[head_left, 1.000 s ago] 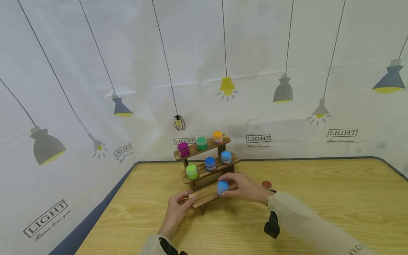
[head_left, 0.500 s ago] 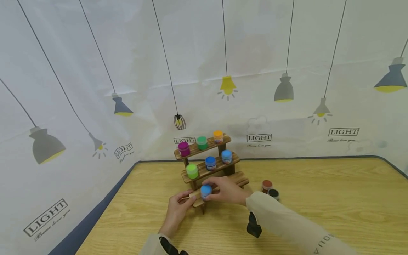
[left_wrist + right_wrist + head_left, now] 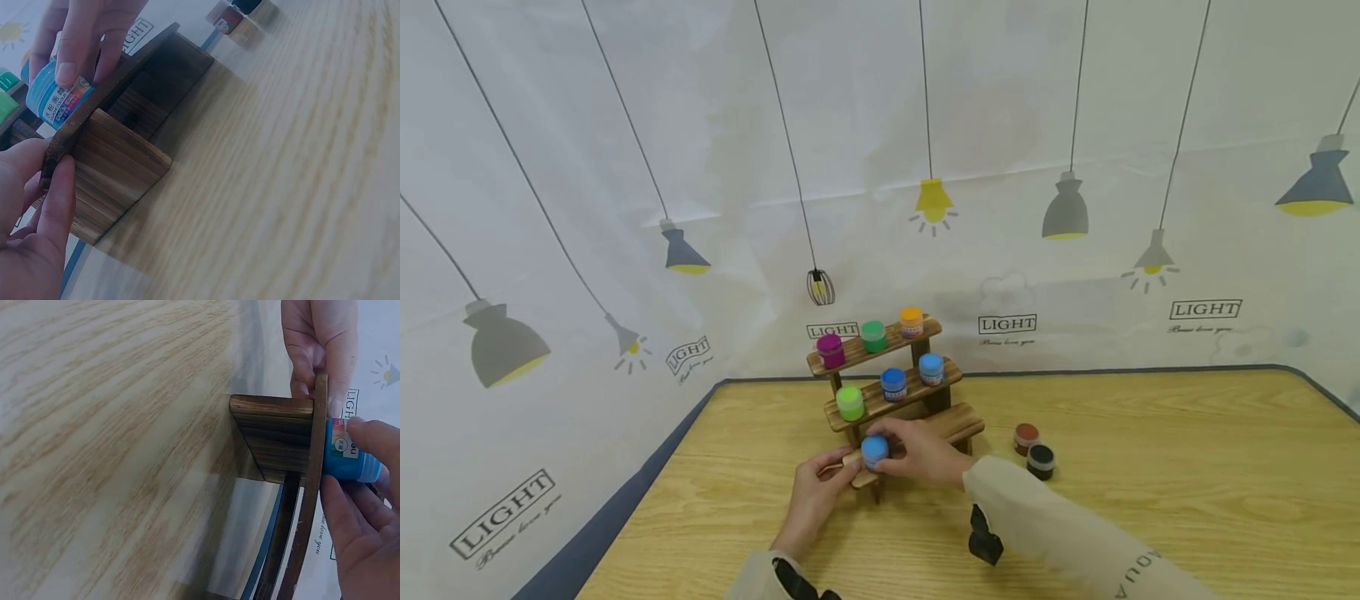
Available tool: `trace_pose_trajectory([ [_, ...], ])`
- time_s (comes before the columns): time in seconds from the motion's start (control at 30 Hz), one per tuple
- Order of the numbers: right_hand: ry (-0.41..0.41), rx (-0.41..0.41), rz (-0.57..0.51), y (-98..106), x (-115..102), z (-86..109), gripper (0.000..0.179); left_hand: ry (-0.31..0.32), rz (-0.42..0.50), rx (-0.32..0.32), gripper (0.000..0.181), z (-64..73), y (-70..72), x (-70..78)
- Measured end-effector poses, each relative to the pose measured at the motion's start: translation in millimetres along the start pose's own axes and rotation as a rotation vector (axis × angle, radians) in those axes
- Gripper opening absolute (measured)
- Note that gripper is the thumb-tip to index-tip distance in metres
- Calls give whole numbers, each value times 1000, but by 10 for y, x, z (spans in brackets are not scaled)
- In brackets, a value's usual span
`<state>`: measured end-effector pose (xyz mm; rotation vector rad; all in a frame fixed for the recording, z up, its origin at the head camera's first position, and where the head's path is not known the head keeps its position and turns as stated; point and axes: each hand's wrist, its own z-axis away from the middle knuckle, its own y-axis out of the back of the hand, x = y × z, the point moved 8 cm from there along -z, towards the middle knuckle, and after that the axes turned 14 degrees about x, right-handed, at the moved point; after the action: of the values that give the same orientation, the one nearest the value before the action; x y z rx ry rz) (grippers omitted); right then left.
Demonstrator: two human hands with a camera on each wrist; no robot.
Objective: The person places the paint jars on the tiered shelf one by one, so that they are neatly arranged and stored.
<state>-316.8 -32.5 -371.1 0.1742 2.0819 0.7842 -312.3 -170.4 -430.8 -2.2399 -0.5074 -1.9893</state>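
A three-tier wooden shelf point(image 3: 961, 423) stands on the table. My right hand point(image 3: 925, 454) grips a light blue paint jar point(image 3: 875, 451) between thumb and fingers, at the left end of the lowest tier. In the right wrist view the jar's base point(image 3: 334, 453) sits against the board, upright on it. My left hand point(image 3: 815, 498) pinches that tier's left end, thumb above and fingers below, as the left wrist view shows. The middle tier carries a lime green jar point(image 3: 850, 403), a dark blue jar point(image 3: 893, 384) and another light blue jar point(image 3: 931, 368).
Purple point(image 3: 831, 351), green point(image 3: 873, 336) and orange point(image 3: 912, 322) jars line the top tier. A brown-red jar point(image 3: 1026, 438) and a black jar point(image 3: 1041, 461) stand on the wooden table point(image 3: 1150, 483) to the right. A lamp-printed cloth point(image 3: 865, 125) hangs behind.
My right hand has moved the light blue jar leftward along the lowest tier to its left end, uncovering the tier's right part and the black jar. My left hand has kept its place.
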Motion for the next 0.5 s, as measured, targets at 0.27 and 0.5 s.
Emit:
trace_pose_trajectory([
  [0.27, -20, 7, -1, 4, -2, -18, 31, 7, -1, -18, 39, 17, -1, 12],
  [0.5, -16, 21, -14, 5, 0, -30, 32, 8, 27, -16, 37, 19, -8, 26],
])
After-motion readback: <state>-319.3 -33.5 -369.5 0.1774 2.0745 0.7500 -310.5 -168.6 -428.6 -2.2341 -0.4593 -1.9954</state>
